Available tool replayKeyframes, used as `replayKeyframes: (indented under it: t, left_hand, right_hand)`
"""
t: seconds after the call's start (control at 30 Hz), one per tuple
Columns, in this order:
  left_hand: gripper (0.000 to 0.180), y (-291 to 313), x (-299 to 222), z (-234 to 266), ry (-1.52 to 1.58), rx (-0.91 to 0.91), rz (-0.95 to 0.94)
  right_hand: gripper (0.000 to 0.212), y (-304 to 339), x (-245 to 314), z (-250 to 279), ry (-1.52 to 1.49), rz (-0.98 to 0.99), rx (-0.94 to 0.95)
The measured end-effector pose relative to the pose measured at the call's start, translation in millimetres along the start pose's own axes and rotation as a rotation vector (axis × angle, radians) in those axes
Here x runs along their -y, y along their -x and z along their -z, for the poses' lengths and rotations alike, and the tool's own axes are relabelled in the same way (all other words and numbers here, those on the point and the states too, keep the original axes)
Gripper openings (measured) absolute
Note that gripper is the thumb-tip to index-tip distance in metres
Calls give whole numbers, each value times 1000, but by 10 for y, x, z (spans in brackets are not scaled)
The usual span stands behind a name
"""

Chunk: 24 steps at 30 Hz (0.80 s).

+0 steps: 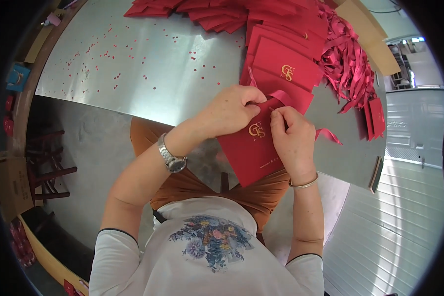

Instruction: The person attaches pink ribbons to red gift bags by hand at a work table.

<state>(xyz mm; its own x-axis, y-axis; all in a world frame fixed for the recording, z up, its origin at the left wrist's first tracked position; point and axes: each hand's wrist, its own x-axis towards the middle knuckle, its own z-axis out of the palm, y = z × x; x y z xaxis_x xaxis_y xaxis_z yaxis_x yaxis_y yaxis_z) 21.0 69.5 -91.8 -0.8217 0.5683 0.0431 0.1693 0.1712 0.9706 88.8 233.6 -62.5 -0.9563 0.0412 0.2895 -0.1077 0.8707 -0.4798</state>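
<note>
A flat red paper bag with a gold emblem is tilted over the table's near edge, above my lap. My left hand, a watch on its wrist, is closed at the bag's top edge, thumb and fingers pinched together. At the same edge, to the right, my right hand pinches with thumb and forefinger. A red ribbon loops between the two hands, and a loose ribbon end sticks out past my right hand. My fingers hide exactly where ribbon and bag meet.
Overlapping red bags lie just beyond my hands, with more red bags at the far edge. A heap of red ribbons is at the right. Small red paper dots are scattered over the metal table. Stools stand at the left.
</note>
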Motion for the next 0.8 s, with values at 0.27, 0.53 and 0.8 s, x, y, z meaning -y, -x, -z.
replayKeyframes:
  t: [0.27, 0.53, 0.8]
  left_hand:
    - [20, -14, -10, 96, 39, 105, 16]
    - [24, 40, 41, -49, -269, 36, -200]
    - [27, -43, -49, 273, 173, 250, 38]
  right_hand:
    - [14, 40, -11, -3, -43, 5, 70]
    - [22, 34, 98, -44, 369, 147, 94]
    - [17, 32, 137, 78, 325, 324, 31]
